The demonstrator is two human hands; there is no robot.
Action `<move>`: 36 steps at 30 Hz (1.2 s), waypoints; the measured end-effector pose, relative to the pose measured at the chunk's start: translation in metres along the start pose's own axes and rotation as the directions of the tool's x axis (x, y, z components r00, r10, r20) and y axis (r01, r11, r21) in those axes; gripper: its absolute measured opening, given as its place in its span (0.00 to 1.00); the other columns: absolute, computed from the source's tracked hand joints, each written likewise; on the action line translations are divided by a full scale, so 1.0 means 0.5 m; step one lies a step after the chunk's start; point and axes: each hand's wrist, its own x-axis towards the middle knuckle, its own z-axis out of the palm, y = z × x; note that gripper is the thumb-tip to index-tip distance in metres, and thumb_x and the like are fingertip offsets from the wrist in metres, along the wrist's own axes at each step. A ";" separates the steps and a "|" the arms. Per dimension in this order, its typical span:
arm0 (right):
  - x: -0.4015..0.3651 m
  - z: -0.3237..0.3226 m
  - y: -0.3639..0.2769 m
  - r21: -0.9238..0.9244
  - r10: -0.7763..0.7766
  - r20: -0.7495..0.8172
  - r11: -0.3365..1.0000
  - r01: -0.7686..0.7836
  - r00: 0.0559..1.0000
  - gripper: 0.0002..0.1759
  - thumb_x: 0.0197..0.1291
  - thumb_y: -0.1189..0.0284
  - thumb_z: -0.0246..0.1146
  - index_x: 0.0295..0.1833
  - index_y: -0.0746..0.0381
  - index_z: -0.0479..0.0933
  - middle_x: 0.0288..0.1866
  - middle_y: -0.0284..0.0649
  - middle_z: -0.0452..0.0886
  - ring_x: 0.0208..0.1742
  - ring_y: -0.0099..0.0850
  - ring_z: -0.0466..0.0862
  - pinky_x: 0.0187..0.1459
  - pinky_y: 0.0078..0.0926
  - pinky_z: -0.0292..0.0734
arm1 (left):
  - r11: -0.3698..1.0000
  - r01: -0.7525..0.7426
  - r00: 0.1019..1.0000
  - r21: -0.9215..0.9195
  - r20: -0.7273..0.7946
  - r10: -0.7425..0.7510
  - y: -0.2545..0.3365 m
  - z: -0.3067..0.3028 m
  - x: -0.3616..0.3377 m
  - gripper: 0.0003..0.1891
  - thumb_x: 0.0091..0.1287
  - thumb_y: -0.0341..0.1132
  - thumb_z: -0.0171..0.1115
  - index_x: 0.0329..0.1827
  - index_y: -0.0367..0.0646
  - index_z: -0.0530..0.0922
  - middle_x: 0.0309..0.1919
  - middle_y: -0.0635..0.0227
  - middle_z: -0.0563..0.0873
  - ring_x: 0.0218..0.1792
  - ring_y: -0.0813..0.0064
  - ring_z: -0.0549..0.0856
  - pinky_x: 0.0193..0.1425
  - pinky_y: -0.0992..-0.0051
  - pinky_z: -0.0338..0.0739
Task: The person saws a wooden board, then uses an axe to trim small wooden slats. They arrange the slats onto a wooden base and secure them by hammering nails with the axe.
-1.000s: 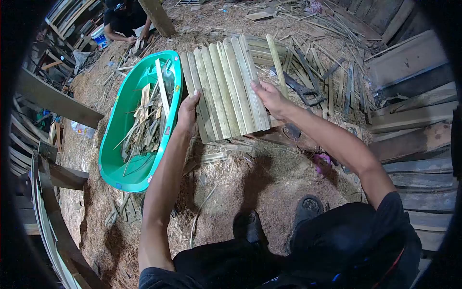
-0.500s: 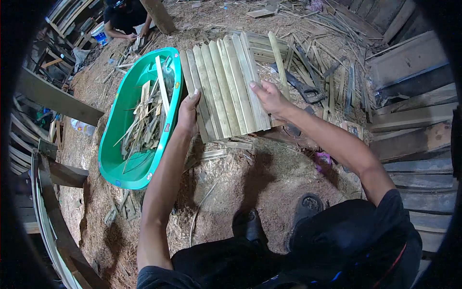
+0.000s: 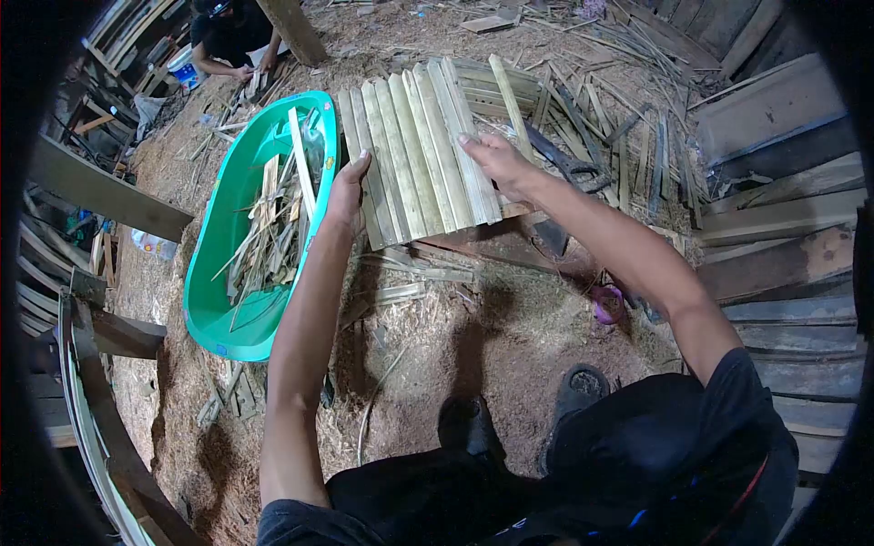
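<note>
Between my two hands is a row of pale wooden slats (image 3: 410,155) with pointed ends, pressed side by side like a panel. My left hand (image 3: 350,187) grips its left edge, thumb on top. My right hand (image 3: 496,166) clasps the right edge, thumb over the outermost slat; the fingers of both hands are hidden underneath. Just beyond the right hand stands a single pointed slat (image 3: 511,102). Behind the panel lie more stacked slats (image 3: 492,82). A saw with a dark handle (image 3: 583,171) rests on the ground right of my right hand.
A green plastic tub (image 3: 205,300) holding wood scraps (image 3: 273,223) stands at the left. At the upper left, another person (image 3: 228,45) crouches, handling wood. A wooden post (image 3: 293,32) rises nearby. Planks (image 3: 792,264) line the right side, and sawdust covers the floor (image 3: 410,373).
My hands and the slat panel have shifted slightly up and to the left in view. The panel's near edge sits higher, and more of the purple object on the floor shows.
</note>
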 end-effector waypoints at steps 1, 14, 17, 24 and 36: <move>0.007 0.001 -0.003 0.019 0.001 -0.018 1.000 -0.001 1.000 0.22 0.76 0.58 0.54 0.58 0.69 0.74 0.51 0.43 0.81 0.52 0.28 0.79 0.56 0.31 0.75 | 1.000 0.003 1.000 0.009 0.001 -0.003 0.003 -0.001 0.007 0.25 0.75 0.47 0.53 0.63 0.33 0.73 0.53 0.53 0.84 0.50 0.62 0.87 0.58 0.61 0.82; 0.002 0.017 -0.044 -0.012 0.059 -0.043 0.998 -0.060 0.997 0.24 0.77 0.59 0.51 0.65 0.68 0.71 0.64 0.48 0.76 0.66 0.36 0.74 0.68 0.39 0.67 | 0.996 0.050 0.999 -0.077 -0.005 -0.050 0.012 0.000 0.033 0.22 0.76 0.44 0.52 0.63 0.34 0.73 0.53 0.52 0.85 0.50 0.60 0.87 0.57 0.59 0.84; -0.004 0.018 -0.051 0.052 0.060 0.007 0.997 -0.061 0.998 0.24 0.77 0.59 0.51 0.65 0.67 0.71 0.63 0.48 0.77 0.64 0.35 0.76 0.65 0.38 0.70 | 0.995 0.058 0.998 -0.083 0.018 -0.057 0.006 -0.015 0.048 0.22 0.76 0.44 0.52 0.62 0.33 0.74 0.53 0.53 0.85 0.49 0.60 0.87 0.56 0.60 0.84; -0.003 0.024 -0.061 -0.011 0.082 -0.075 0.996 -0.083 0.994 0.25 0.76 0.58 0.54 0.64 0.67 0.70 0.61 0.46 0.78 0.62 0.32 0.77 0.65 0.35 0.70 | 0.996 0.063 0.998 -0.056 -0.001 -0.064 0.013 -0.010 0.050 0.23 0.76 0.45 0.52 0.62 0.33 0.74 0.53 0.53 0.85 0.50 0.62 0.87 0.59 0.60 0.82; -0.041 0.018 0.001 -0.175 -0.100 -0.095 0.981 0.082 0.991 0.24 0.77 0.56 0.52 0.59 0.67 0.73 0.46 0.37 0.79 0.46 0.23 0.78 0.50 0.26 0.75 | 0.999 -0.035 0.998 0.013 0.055 0.034 -0.011 -0.009 -0.023 0.24 0.76 0.46 0.51 0.64 0.33 0.73 0.55 0.57 0.84 0.54 0.66 0.85 0.62 0.65 0.79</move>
